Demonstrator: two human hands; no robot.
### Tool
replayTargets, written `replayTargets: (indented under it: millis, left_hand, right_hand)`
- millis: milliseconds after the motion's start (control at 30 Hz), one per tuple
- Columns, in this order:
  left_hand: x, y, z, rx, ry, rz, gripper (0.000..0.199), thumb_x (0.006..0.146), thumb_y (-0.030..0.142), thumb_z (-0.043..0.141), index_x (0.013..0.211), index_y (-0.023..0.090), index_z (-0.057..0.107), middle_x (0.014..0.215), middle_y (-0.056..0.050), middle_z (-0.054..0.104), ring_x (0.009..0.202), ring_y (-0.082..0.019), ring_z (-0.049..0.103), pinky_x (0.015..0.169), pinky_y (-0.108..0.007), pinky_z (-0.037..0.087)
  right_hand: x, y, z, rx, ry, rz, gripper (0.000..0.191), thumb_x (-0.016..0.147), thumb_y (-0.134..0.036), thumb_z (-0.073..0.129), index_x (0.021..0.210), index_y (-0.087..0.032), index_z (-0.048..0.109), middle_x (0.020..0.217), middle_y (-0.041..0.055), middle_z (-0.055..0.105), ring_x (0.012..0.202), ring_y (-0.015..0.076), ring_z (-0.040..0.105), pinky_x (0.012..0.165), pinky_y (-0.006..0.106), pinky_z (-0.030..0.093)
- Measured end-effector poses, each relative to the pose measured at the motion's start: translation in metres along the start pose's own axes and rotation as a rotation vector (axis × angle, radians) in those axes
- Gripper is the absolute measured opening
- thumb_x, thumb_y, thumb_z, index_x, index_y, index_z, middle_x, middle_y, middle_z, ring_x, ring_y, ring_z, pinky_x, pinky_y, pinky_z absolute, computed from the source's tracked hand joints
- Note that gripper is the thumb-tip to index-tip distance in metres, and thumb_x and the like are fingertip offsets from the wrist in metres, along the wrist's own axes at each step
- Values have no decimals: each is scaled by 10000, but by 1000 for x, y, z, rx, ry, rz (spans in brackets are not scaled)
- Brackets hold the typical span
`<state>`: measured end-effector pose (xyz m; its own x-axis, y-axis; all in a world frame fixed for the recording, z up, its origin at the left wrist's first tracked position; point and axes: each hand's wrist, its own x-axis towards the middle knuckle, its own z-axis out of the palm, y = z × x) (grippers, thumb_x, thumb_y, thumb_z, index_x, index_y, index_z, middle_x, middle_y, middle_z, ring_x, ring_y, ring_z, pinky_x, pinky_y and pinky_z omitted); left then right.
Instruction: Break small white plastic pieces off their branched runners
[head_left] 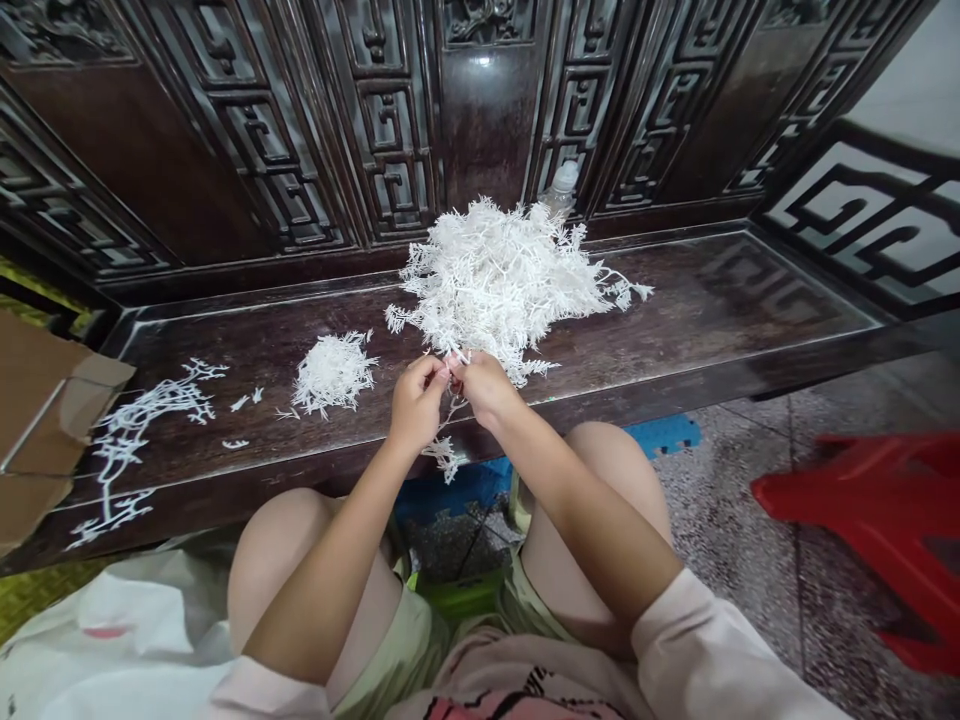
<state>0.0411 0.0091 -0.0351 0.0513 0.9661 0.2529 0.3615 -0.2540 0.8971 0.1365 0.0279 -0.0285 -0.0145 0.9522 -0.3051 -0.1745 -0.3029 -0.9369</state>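
My left hand (417,402) and my right hand (482,385) meet at the front edge of a dark wooden bench (675,290). Their fingers are pinched together on a white branched sprig (442,456), whose feathery end hangs below the hands over the bench edge. Right behind them rises a large heap of white feathery sprigs (499,270). A smaller pile of white pieces (334,374) lies to the left of my left hand. Farther left are bare white branched stems (135,425), with a few loose bits between them and the small pile.
A clear bottle with a white cap (562,185) stands behind the heap, against the carved backrest. Cardboard (37,420) is at the left end, and a white bag (120,640) below it. A red plastic stool (885,520) stands on the floor at right.
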Motion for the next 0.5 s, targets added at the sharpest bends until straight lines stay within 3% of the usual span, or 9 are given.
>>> replayTargets:
  millis: [200, 500]
  left_hand:
    - [-3, 6, 11, 112, 90, 30, 217, 765, 200, 393, 550, 182, 377, 597, 8, 412, 621, -130, 402, 587, -250, 296]
    - [-11, 7, 22, 309, 186, 38, 204, 770, 200, 381, 569, 194, 343, 614, -8, 410, 659, -154, 385, 625, -278, 290]
  right_hand:
    - [-1, -4, 0, 208, 25, 67, 37, 630, -151, 529, 639, -146, 494, 547, -23, 483, 533, 75, 429, 531, 202, 350]
    - [1, 0, 7, 341, 178, 146, 88, 643, -71, 480, 612, -153, 479, 536, -23, 479, 538, 87, 468, 532, 218, 376]
